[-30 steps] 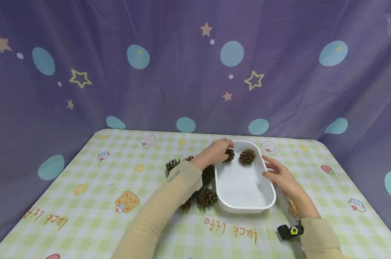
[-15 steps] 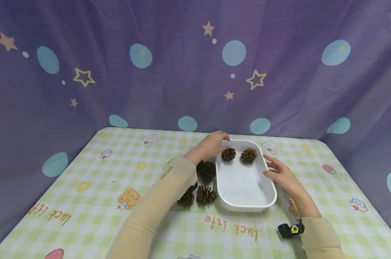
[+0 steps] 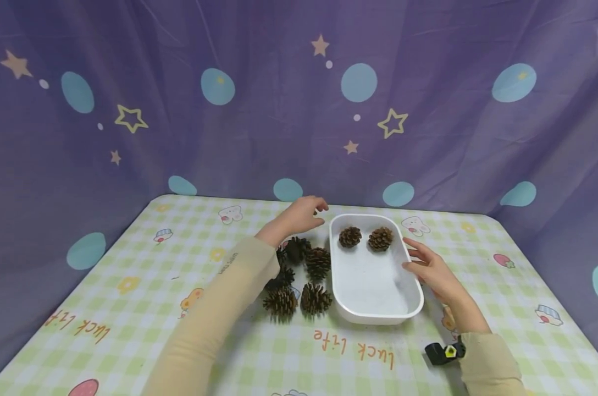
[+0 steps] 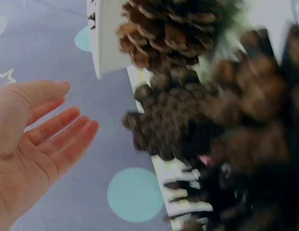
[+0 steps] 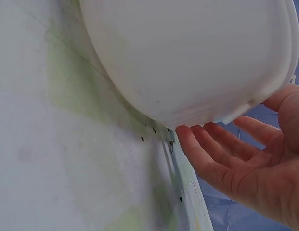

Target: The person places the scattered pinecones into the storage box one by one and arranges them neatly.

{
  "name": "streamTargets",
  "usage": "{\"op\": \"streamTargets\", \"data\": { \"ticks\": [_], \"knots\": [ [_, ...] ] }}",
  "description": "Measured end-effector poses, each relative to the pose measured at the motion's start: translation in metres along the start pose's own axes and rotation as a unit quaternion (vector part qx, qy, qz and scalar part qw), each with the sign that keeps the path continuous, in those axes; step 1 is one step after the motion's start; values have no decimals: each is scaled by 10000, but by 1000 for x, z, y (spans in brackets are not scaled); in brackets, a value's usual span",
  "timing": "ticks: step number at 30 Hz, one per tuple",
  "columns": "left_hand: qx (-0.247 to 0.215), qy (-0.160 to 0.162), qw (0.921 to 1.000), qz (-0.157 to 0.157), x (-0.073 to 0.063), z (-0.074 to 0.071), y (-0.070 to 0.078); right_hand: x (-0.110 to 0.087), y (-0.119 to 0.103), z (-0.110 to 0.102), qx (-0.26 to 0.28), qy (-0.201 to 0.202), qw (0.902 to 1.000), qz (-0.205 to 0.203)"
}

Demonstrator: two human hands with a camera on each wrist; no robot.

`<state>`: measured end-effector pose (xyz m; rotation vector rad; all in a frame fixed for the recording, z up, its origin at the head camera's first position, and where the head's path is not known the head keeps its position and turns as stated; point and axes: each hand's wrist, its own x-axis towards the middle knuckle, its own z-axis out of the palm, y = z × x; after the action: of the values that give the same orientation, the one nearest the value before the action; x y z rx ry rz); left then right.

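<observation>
A white rectangular bin (image 3: 373,320) stands on the table with two brown pine cones, one on the left (image 3: 350,237) and one on the right (image 3: 380,239), at its far end. My left hand (image 3: 299,216) hovers left of the bin, holding nothing, fingers loosely extended; the left wrist view shows its bare palm. Below and nearer than that hand lies a cluster of darker pine cones (image 3: 318,264), partly hidden by the sleeve. At the bin's right side my right hand (image 3: 430,272) rests its fingertips against the outer wall, the thumb at the rim.
A green checked cloth (image 3: 145,308) with printed pictures covers the table. Purple patterned curtain (image 3: 279,110) hangs behind its far edge. A black wrist device (image 3: 444,352) sits by the right sleeve. Tiny dark specks (image 5: 142,139) lie beside the bin.
My left hand has let go of a pine cone inside the bin, then come out over the rim and moved left. My right hand stays at the bin's side.
</observation>
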<state>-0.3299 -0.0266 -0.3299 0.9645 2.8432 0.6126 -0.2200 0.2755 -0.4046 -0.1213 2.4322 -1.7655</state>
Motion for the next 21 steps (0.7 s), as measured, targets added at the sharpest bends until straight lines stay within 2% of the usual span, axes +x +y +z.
{"op": "streamTargets", "data": {
  "ticks": [6,11,14,21],
  "knots": [
    [-148,-255,9995,-56,-11,-4,-13,-1,-1,0,-27,-10,10000,-30],
    [-480,-224,9985,-119,-22,-7,-21,-1,-1,1,-71,3,10000,-40],
    [-485,-240,9985,-88,-27,-7,-25,-1,-1,1,-76,18,10000,-20],
    [-463,-748,9960,-154,-34,0,-31,-1,-2,1,-80,19,10000,-4]
  ]
}}
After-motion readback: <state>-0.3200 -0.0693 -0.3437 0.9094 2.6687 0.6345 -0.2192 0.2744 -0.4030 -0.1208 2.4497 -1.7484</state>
